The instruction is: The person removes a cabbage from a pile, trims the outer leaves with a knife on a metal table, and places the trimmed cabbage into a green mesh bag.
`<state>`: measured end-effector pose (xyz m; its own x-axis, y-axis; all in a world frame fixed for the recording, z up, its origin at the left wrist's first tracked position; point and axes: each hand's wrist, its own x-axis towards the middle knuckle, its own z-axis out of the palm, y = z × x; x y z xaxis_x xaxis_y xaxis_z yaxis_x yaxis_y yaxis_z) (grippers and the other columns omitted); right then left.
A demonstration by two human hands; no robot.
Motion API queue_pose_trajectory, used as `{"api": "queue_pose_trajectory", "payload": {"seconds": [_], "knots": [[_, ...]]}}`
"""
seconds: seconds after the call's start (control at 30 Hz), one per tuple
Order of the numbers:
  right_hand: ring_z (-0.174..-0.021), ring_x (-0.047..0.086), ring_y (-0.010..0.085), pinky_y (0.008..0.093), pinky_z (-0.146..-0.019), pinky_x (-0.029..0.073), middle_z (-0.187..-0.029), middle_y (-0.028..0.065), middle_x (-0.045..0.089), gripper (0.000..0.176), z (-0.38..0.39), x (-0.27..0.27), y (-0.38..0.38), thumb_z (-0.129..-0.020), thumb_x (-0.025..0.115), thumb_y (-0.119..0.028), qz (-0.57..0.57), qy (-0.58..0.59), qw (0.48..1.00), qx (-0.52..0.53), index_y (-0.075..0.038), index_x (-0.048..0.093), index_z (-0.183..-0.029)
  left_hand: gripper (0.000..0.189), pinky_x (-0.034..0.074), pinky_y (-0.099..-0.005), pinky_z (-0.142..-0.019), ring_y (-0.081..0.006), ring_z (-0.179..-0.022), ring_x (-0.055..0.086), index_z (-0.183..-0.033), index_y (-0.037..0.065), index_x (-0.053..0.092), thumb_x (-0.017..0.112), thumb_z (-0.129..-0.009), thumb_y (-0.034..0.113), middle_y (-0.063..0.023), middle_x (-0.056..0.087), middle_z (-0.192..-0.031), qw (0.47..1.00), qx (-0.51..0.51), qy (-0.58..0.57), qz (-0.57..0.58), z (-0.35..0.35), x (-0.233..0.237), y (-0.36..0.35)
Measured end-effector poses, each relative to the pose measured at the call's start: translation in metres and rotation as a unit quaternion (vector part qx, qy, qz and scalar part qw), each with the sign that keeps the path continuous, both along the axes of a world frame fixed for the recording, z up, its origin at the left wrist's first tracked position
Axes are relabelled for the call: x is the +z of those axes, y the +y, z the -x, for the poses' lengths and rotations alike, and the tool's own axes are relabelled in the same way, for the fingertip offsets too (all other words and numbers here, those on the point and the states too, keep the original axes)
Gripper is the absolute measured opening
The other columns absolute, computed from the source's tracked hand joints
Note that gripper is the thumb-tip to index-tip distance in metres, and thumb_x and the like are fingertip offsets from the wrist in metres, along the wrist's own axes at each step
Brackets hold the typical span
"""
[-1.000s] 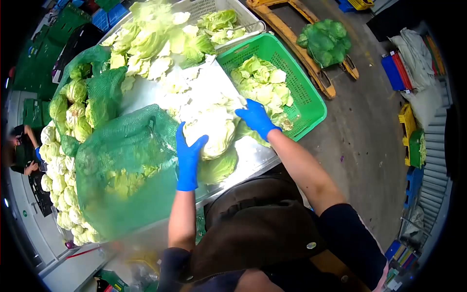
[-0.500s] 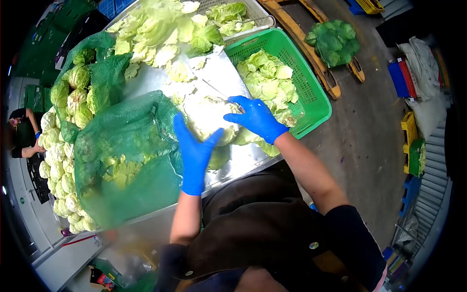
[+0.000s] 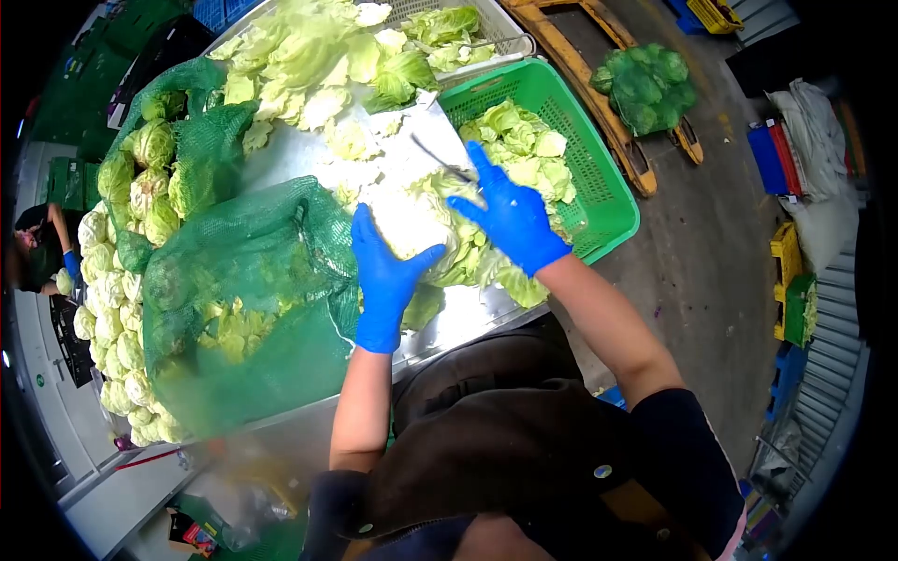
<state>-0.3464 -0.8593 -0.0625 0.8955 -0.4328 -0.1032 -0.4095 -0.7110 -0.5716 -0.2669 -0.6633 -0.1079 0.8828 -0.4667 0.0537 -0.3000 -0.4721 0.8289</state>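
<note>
A pale cabbage sits on the metal table, bright and partly washed out by glare. My left hand, in a blue glove, cups its near left side with the thumb spread from the fingers. My right hand, also blue-gloved, is just right of the cabbage and grips a knife; its thin dark blade points up and left, and the handle is hidden in the glove. Loose outer leaves lie between the cabbage and my right hand. A green mesh sack with leaves showing through lies left of my left hand.
A green crate with leaves stands at the table's right edge. Trimmed leaves pile up at the back beside a pale crate. Stacked cabbages line the left. A pallet truck carries a netted sack. A co-worker stands far left.
My right hand has moved right and slightly down, away from the cabbage, and the knife blade now shows darker. My left hand has shifted up and right. More leaves hang loose at the cabbage's right.
</note>
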Motion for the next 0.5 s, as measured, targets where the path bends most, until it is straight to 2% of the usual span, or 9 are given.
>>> {"api": "queue_pose_trajectory", "payload": {"seconds": [0.03,0.07,0.13,0.17,0.27,0.3,0.4,0.47,0.5], "knots": [[-0.072,0.066,0.0359,0.0443,-0.059,0.052,-0.093,0.0202,0.066,0.08,0.002,0.0,0.01,-0.089,0.057,-0.054,0.034,-0.094,0.994,0.053,-0.009,0.028,-0.15,0.121,0.031,-0.0445,-0.111,-0.0411,-0.133,0.034,-0.144,-0.009,0.023,0.09,-0.058,0.043,-0.0283,0.031,-0.144,1.0,-0.002,-0.009,-0.019,0.001,-0.001,-0.001],[-0.059,0.064,0.0317,0.0426,-0.053,0.051,-0.078,0.0164,0.065,0.076,0.003,0.009,0.017,-0.092,0.053,-0.051,0.037,0.03,0.994,0.099,-0.009,0.028,-0.15,0.121,0.031,-0.0446,-0.111,-0.0416,-0.133,0.033,-0.144,-0.009,0.023,0.09,-0.058,0.043,-0.0288,0.03,-0.144,0.999,-0.003,-0.019,-0.039,0.002,0.0,-0.002],[-0.051,0.061,0.0264,0.0396,-0.047,0.048,-0.064,0.0129,0.061,0.072,0.009,-0.015,0.026,-0.094,0.051,-0.048,0.096,-0.049,0.985,0.138,-0.007,0.029,-0.149,0.122,0.03,-0.045,-0.112,-0.0423,-0.134,0.032,-0.144,-0.009,0.022,0.09,-0.058,0.044,-0.0297,0.029,-0.146,0.998,-0.002,-0.021,-0.057,0.003,0.002,-0.002],[-0.048,0.059,0.0229,0.0379,-0.044,0.046,-0.058,0.0114,0.06,0.066,0.01,-0.017,0.027,-0.096,0.05,-0.044,0.103,-0.031,0.985,0.138,-0.005,0.036,-0.147,0.122,0.029,-0.0453,-0.112,-0.0426,-0.135,0.032,-0.144,-0.009,0.022,0.09,-0.058,0.045,-0.03,0.028,-0.146,0.998,0.0,-0.013,-0.055,0.003,0.004,-0.003],[-0.047,0.059,0.0237,0.0384,-0.044,0.046,-0.057,0.0115,0.059,0.064,0.003,-0.051,0.027,-0.095,0.05,-0.045,0.126,-0.066,0.98,0.141,-0.005,0.042,-0.143,0.12,0.027,-0.0463,-0.114,-0.0438,-0.137,0.029,-0.145,-0.008,0.021,0.089,-0.06,0.044,-0.0312,0.027,-0.147,0.998,-0.003,-0.012,-0.066,0.004,0.004,-0.003],[-0.05,0.061,0.0272,0.0407,-0.045,0.047,-0.059,0.0116,0.061,0.059,-0.004,-0.039,0.027,-0.095,0.051,-0.046,0.11,-0.039,0.984,0.133,-0.005,0.05,-0.136,0.12,0.026,-0.0464,-0.114,-0.0441,-0.137,0.029,-0.145,-0.009,0.022,0.088,-0.06,0.044,-0.0315,0.027,-0.147,0.997,-0.006,-0.027,-0.075,0.002,-0.001,-0.003],[-0.064,0.066,0.0329,0.0443,-0.056,0.052,-0.07,0.0154,0.066,0.053,-0.022,-0.048,0.017,-0.095,0.05,-0.047,0.072,-0.069,0.987,0.129,-0.007,0.054,-0.129,0.117,0.027,-0.0463,-0.114,-0.0445,-0.137,0.03,-0.143,-0.011,0.024,0.087,-0.061,0.043,-0.033,0.029,-0.146,0.996,0.009,-0.021,-0.083,-0.004,-0.009,-0.005],[-0.093,0.065,0.0384,0.0492,-0.082,0.051,-0.092,0.0241,0.067,0.051,-0.034,-0.022,0.015,-0.096,0.043,-0.049,-0.042,0.015,0.992,0.118,-0.008,0.057,-0.124,0.116,0.029,-0.0466,-0.113,-0.0446,-0.135,0.033,-0.143,-0.011,0.024,0.087,-0.062,0.043,-0.033,0.03,-0.145,0.998,0.016,0.036,-0.048,-0.011,-0.002,-0.005],[-0.093,0.065,0.0389,0.0494,-0.083,0.05,-0.093,0.0241,0.067,0.055,-0.044,-0.036,0.008,-0.095,0.043,-0.053,-0.044,-0.016,0.986,0.16,-0.006,0.061,-0.118,0.115,0.031,-0.0471,-0.112,-0.0453,-0.132,0.036,-0.143,-0.011,0.024,0.087,-0.062,0.042,-0.0327,0.032,-0.144,0.998,0.02,0.03,-0.048,-0.011,-0.003,-0.003]]}}
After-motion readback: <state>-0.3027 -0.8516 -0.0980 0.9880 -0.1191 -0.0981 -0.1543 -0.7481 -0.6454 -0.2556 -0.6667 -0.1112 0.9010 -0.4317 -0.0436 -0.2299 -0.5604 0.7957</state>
